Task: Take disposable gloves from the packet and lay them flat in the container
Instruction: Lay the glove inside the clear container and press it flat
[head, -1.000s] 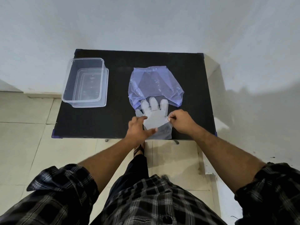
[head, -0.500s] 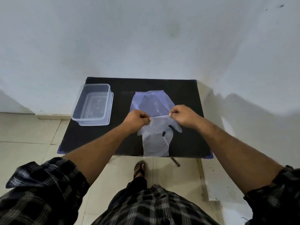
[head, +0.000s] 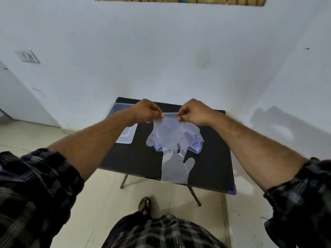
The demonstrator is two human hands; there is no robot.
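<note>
A clear glove [head: 167,133] has been lifted higher above the counter [head: 136,158] than half a second ago. Its cuff edge is pinched closed by the left hand [head: 148,111] and right hand [head: 194,112]. A second glove [head: 176,167] lies flat below; the container [head: 126,136] is partly hidden, so carrying over is probably next.

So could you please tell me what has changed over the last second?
Both hands, left hand and right hand, lifted one glove off the table, pinching its cuff. A second glove, the packet and the container stayed put.
</note>
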